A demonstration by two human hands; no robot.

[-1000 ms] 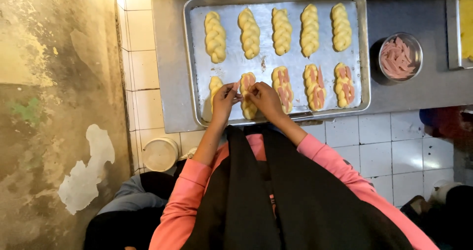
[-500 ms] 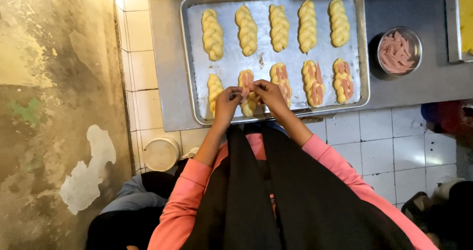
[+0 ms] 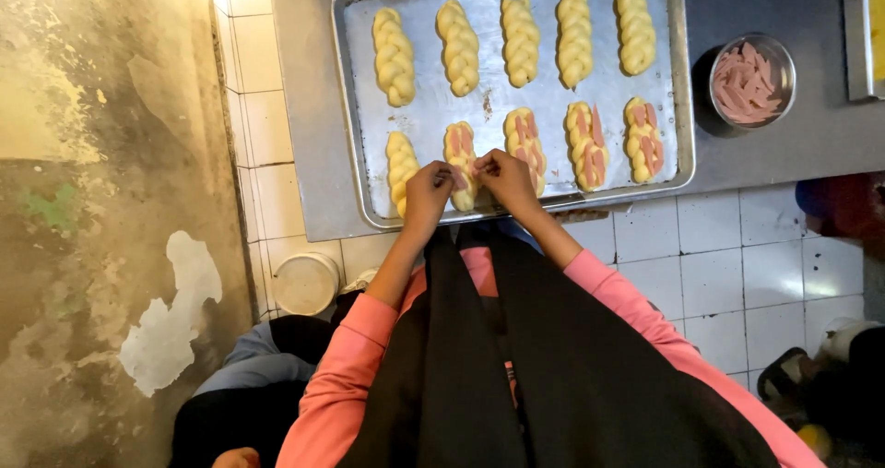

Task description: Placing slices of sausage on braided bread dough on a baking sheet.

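Both your hands meet over the second braided dough piece (image 3: 460,165) in the near row, centre-left of frame. Left hand (image 3: 427,194) and right hand (image 3: 506,177) have fingertips pinched together on it, seemingly on a pink strip; what's in the pinch is too small to tell. Piece's long axis runs away from you, up-frame. Left hand sits slightly nearer the plain braid (image 3: 401,165) beside it. Metal tray (image 3: 350,136) holds ten braids in two rows: near row mostly topped pink, far row bare. Upper right, round metal bowl (image 3: 752,81) of pink strips, well apart from the right hand
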